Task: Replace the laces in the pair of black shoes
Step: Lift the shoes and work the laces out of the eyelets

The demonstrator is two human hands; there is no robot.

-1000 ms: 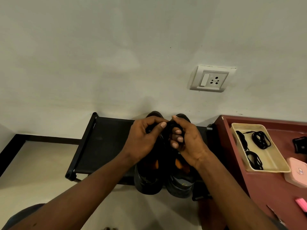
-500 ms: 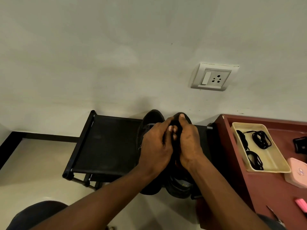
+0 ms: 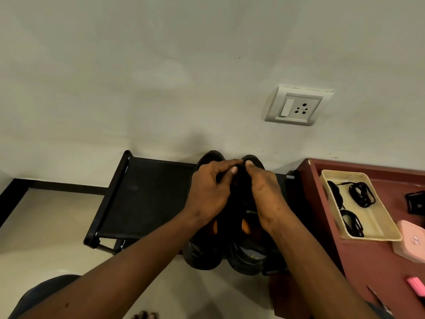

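Observation:
Two black shoes stand side by side on a black shoe rack (image 3: 142,196), heels toward me: the left shoe (image 3: 202,256) and the right shoe (image 3: 247,261), both with orange lining. My left hand (image 3: 207,194) and my right hand (image 3: 266,194) meet over the front of the shoes, near the toe ends. Thumbs and fingertips of both hands pinch a dark lace between them, which is mostly hidden against the black shoes. Spare black laces (image 3: 362,194) lie coiled in a cream tray (image 3: 379,226) at the right.
The tray rests on a red-brown table (image 3: 368,261) right of the rack, along with a pink box (image 3: 411,240), a pink marker (image 3: 416,285) and a small black object (image 3: 416,202). A wall socket (image 3: 297,107) sits above. The rack's left half holds nothing.
Both hands have slid from the middle of the shoes toward the toe ends and closed up against each other, fingertips now meeting.

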